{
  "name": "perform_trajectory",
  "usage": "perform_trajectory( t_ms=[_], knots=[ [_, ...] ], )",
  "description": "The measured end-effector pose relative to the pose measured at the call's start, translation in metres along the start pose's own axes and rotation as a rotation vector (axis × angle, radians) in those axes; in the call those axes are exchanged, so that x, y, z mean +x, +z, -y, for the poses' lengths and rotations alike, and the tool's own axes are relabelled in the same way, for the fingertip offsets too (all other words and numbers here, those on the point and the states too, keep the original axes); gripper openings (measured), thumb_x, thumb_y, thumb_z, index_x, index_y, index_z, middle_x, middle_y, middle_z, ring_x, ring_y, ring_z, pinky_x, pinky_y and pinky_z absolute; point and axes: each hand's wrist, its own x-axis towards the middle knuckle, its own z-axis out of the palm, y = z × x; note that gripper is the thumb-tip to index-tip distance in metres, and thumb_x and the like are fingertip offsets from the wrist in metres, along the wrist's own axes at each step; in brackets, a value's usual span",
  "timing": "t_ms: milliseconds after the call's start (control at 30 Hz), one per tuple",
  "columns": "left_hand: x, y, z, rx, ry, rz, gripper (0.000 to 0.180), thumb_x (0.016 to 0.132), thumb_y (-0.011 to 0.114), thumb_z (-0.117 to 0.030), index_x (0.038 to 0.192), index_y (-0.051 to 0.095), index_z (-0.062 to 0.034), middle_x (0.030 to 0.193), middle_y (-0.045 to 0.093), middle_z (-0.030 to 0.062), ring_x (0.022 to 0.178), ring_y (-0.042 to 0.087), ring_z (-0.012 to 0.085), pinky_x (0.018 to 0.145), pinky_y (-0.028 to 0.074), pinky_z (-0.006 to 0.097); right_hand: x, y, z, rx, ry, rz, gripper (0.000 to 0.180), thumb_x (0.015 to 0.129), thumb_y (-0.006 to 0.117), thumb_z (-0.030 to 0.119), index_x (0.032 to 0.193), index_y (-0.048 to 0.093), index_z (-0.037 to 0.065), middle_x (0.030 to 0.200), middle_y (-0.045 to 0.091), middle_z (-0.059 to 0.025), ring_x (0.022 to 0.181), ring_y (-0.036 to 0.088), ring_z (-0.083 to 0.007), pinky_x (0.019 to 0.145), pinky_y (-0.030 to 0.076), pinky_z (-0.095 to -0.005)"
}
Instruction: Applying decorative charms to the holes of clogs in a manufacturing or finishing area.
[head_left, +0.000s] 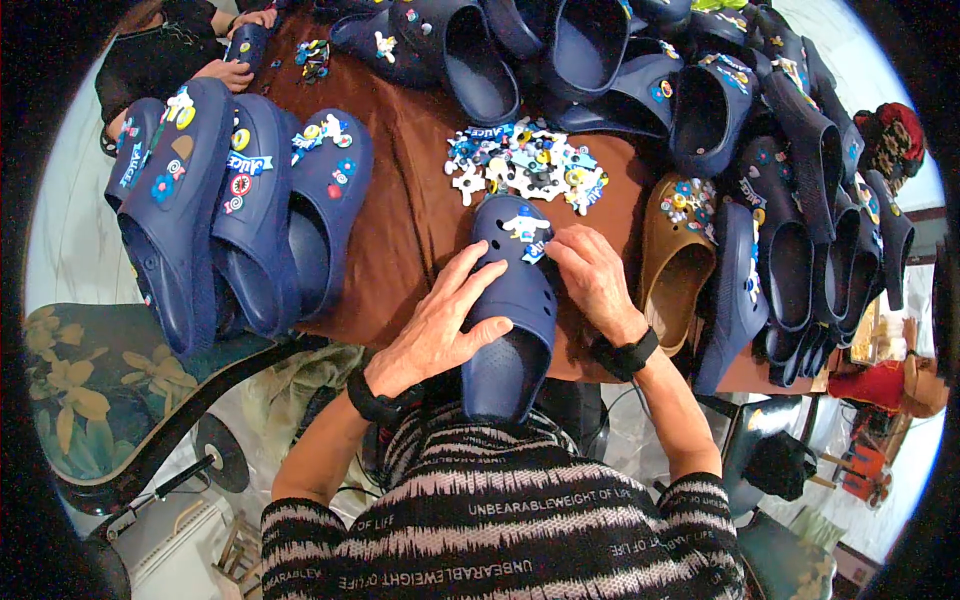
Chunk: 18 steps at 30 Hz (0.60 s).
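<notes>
A navy blue clog (515,290) stands at the table's near edge, toe pointing away from me, with its heel toward my body. My left hand (440,310) grips its left side, fingers on the upper and thumb across the opening's edge. On the toe sits a white and blue character charm (523,226). Just below it is a small blue and white charm (536,251), pinched by my right hand (592,268) at the clog's right side; the fingertips partly hide it. Several holes in the upper are bare. A pile of mixed charms (520,160) lies beyond the toe.
Decorated navy clogs (250,220) stand at the left; more navy clogs (710,105) crowd the far side and right. A brown clog (680,260) is near my right hand. Another person's hand (228,75) holds a navy clog at far left. A brown cloth (400,200) covers the table.
</notes>
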Motion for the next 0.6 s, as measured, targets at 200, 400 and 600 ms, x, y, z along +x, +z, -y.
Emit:
perform_trajectory(
  t_ms=[200,400,600],
  knots=[
    [0.0000,-0.0012,-0.0023,0.012,-0.002,0.009,0.068,0.093,0.067,-0.041,0.144,0.046,-0.0017,0.155,0.033,0.0244,0.144,0.033,0.0425,0.118,0.031,0.049,-0.0013,-0.0006,0.0026,-0.024,-0.026,0.049,0.043,0.070,0.064,-0.001,0.112,0.065,0.006,0.108,0.062,-0.0125,0.108,0.060,-0.0337,0.097,0.051,-0.0441],
    [0.0006,-0.0017,0.0011,-0.010,-0.015,0.017,0.069,0.094,0.065,-0.044,0.145,0.046,-0.0018,0.156,0.031,0.0247,0.145,0.032,0.0425,0.118,0.030,0.049,-0.0074,-0.0011,0.0062,-0.040,-0.001,0.164,0.051,0.070,0.063,-0.002,0.120,0.065,0.007,0.118,0.059,-0.0127,0.118,0.054,-0.0349,0.105,0.045,-0.0469],
    [0.0011,-0.0021,0.0017,-0.027,-0.020,0.016,0.070,0.095,0.063,-0.047,0.145,0.045,-0.0019,0.157,0.030,0.0253,0.145,0.032,0.0428,0.118,0.030,0.048,-0.0007,-0.0025,0.0104,-0.141,-0.020,0.226,0.055,0.070,0.063,-0.004,0.123,0.065,0.008,0.122,0.058,-0.0126,0.120,0.052,-0.0351,0.105,0.042,-0.0474]
  ],
)
